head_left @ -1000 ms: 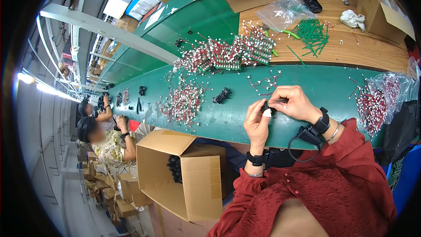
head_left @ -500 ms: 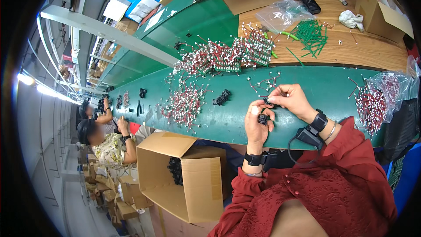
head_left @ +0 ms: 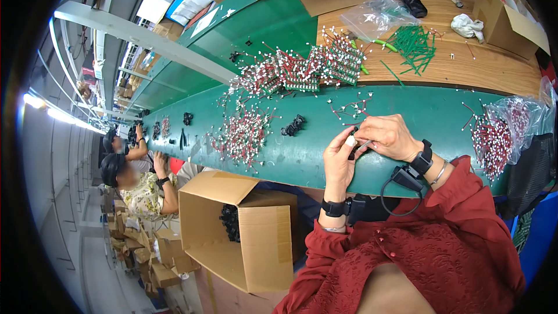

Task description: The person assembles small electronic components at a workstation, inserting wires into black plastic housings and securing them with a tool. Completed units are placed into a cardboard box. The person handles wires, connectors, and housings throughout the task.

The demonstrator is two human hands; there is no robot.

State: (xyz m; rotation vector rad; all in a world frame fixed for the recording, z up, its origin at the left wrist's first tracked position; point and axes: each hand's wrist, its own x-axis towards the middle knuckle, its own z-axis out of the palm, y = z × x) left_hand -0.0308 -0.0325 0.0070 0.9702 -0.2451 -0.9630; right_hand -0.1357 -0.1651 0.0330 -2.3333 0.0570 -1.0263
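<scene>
Over the near part of the green bench, my two hands meet. My left hand point(head_left: 339, 164) is closed around a small black plastic part point(head_left: 352, 154), pinched between thumb and fingers. Against that part press the curled fingers of my right hand point(head_left: 390, 137); a thin greyish sliver point(head_left: 365, 145) shows at its fingertips, too small to name. Just beyond the hands lie a few loose red wires with white connectors point(head_left: 352, 106). Left of them sits a small cluster of black parts point(head_left: 293, 125), and farther left spreads a heap of red-and-white connector wires point(head_left: 241, 139).
Wired green circuit boards point(head_left: 299, 72) stand in rows behind. Green strips point(head_left: 411, 46) and a clear bag point(head_left: 378, 17) lie on the wooden table. A bag of wires point(head_left: 494, 139) is at right. An open carton point(head_left: 267, 244) stands below the bench; two people sit farther left.
My right hand has rolled over and its fingers now curl close against my left fingertips. The black part in my left hand has been turned from the palm toward the fingertips.
</scene>
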